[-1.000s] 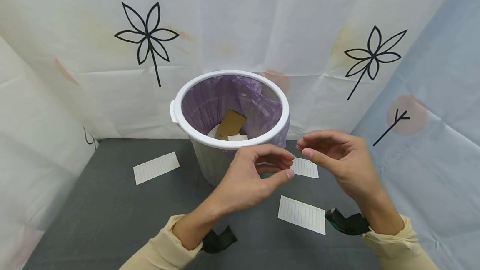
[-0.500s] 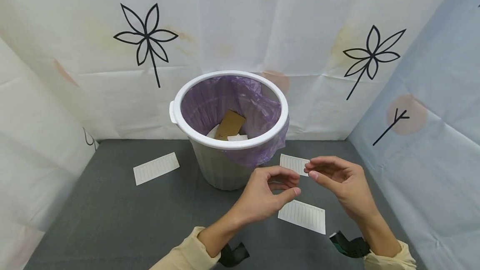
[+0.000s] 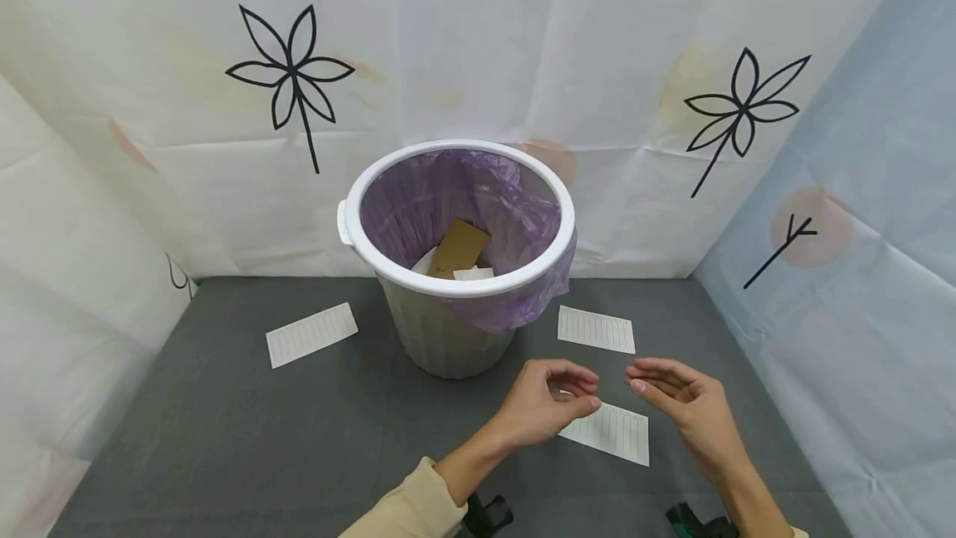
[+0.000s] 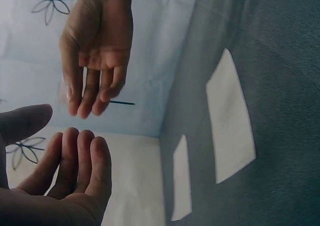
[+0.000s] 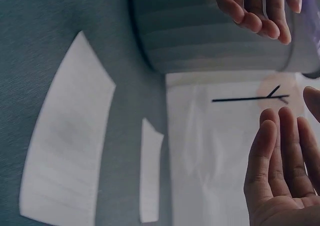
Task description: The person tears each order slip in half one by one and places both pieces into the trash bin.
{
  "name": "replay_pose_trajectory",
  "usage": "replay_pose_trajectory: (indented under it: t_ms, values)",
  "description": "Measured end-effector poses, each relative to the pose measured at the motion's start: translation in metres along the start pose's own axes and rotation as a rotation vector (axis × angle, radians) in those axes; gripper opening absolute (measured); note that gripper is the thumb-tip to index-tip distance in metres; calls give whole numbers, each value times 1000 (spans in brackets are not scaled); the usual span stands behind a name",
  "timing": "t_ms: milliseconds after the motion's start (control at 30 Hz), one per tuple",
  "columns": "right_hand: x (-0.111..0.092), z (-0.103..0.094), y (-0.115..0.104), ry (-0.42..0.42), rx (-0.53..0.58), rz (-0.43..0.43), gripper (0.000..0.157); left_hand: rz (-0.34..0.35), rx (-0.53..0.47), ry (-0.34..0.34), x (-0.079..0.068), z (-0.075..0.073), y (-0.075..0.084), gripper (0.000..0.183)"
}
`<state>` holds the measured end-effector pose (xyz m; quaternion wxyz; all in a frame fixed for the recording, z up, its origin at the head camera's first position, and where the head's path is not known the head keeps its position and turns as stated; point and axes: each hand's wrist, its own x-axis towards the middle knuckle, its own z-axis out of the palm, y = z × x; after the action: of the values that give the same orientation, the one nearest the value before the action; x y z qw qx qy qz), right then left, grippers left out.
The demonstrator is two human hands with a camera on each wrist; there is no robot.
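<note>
My left hand (image 3: 545, 407) hovers over the near ruled paper slip (image 3: 612, 433), covering its left end in the head view. The thumb stands apart from loosely bent fingers, with nothing between them. To its right, my right hand (image 3: 685, 407) faces it, also holding nothing, its fingers relaxed. A gap separates the two hands' fingertips. Behind them a second ruled slip (image 3: 596, 330) lies flat on the dark grey table (image 3: 261, 455). In the right wrist view, the near slip (image 5: 67, 146) lies below the hands, well apart from the right fingers (image 5: 289, 151).
A white bin (image 3: 441, 347) with a purple liner (image 3: 418, 206) stands at the back middle. Inside lie a brown cardboard piece (image 3: 460, 247) and white scraps (image 3: 474, 274). Another ruled slip (image 3: 312, 335) lies left of the bin. Patterned cloth (image 3: 463, 40) encloses the back and sides.
Both hands have moved down toward the near side and slightly right, away from the bin, and the gap between them is wider. The far right slip is uncovered. Slips and bin stay put.
</note>
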<state>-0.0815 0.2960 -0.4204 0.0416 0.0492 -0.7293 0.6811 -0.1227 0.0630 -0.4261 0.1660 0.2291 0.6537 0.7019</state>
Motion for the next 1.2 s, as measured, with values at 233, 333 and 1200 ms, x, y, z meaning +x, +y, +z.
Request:
replay_pose_trajectory:
  t_ms: [233,333,1200]
  values:
    - [-6,-7,33,70,-44,84,28,-47,11,22,9,4,-31,23]
    - [-9,-8,48,94,-74,114,32,-53,31,46,14,6,-44,23]
    - [-12,0,93,120,-836,-5,57,9,751,134,32,23,-104,42]
